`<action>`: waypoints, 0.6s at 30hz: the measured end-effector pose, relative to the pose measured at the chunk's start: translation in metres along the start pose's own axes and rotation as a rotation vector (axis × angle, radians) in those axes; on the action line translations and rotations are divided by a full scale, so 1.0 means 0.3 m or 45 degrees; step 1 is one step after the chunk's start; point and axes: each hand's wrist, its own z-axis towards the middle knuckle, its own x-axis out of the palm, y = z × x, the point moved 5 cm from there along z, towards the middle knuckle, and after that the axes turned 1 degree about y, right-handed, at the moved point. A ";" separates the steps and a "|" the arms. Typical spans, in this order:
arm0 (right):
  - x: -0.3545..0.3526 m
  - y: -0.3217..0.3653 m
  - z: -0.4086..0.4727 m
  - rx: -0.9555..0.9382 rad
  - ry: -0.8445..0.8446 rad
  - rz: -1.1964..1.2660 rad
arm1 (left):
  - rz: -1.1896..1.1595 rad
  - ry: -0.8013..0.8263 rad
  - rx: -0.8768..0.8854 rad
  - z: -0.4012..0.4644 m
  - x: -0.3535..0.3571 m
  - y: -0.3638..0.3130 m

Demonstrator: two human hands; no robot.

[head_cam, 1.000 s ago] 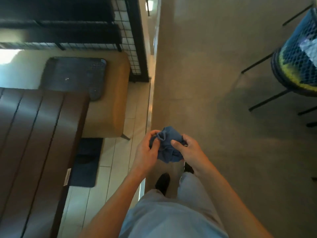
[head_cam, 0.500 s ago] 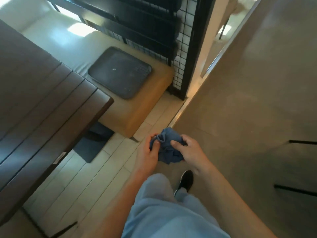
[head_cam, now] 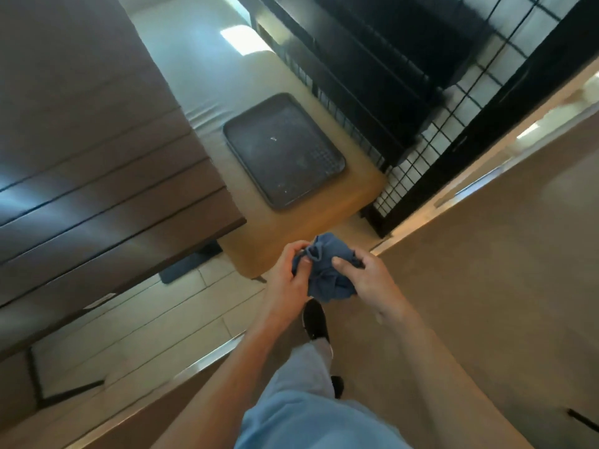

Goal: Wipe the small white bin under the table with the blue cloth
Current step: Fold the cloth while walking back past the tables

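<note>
My left hand and right hand both grip the blue cloth, bunched and creased; the table lies at ten o'clock.

No readable text, brand, number or sign anywhere. Only a small pale sticker on the edge of the dark table, too blurred to make out any lettering.
</note>
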 end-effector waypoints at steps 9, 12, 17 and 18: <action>-0.031 0.218 0.402 0.029 0.074 -0.218 | -0.036 -0.136 -0.089 0.397 -0.009 -0.011; -0.037 0.275 0.555 0.037 0.119 -0.291 | -0.041 -0.184 -0.101 0.532 -0.018 -0.008; -0.028 0.314 0.859 -0.005 0.183 -0.471 | -0.013 -0.301 -0.155 0.767 -0.022 0.048; -0.024 0.316 0.925 -0.009 0.191 -0.506 | 0.006 -0.339 -0.168 0.817 -0.023 0.064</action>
